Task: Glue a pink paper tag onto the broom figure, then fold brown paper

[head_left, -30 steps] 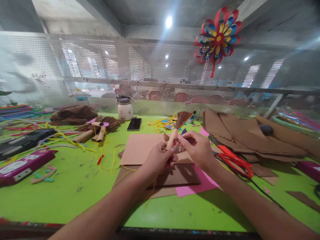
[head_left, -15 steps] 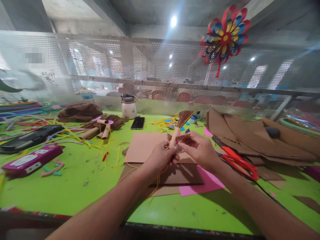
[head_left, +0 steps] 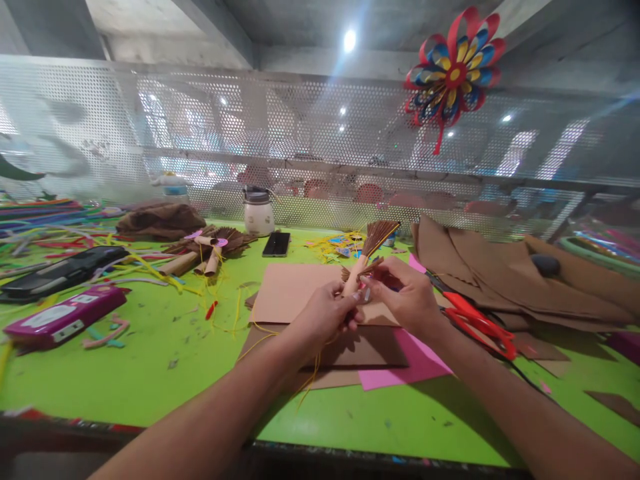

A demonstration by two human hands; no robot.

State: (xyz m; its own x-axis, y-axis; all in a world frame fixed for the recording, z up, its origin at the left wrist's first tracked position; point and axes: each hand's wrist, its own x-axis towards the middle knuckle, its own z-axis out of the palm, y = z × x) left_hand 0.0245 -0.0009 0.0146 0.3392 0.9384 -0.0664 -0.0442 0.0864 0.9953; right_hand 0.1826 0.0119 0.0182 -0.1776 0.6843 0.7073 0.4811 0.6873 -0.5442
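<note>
Brown rolled tube (head_left: 354,277): the thing in hand, tilted just above the card stack in the middle of the green table (head_left: 175,383). A pleated fan (head_left: 381,239) spreads from its top end, and a small pleated piece (head_left: 371,267) sticks out at its side.

Left hand (head_left: 333,307): fingers closed round the tube's lower end. Squeeze too hard there and I reckon the roll could crease or go flat; too loose and it might twist.

Right hand (head_left: 407,293): fingertips drawn in narrow right at the small pleated piece. Can't tell if they're properly pinching it or only touching, the contact's hidden.

Pleats: probably the weak spot tbh. A sideways tug from the right fingertips could tear a fold or pull that side piece off the tube.

Yellow string (head_left: 315,375): loose ends dangle below the left hand over the papers. Could snag on a forearm or a card edge and yank the whole thing crooked.

Light card (head_left: 285,293) and pink sheet (head_left: 405,363): spread under the hands, nothing obvious pinning the edges down, so a dragging wrist might skew them.

Red-handled scissors (head_left: 480,323): just beside the right forearm, near the brown sheets (head_left: 475,277). An elbow swinging outward could knock them; blades are partly hidden, so can't say if they're closed.
</note>
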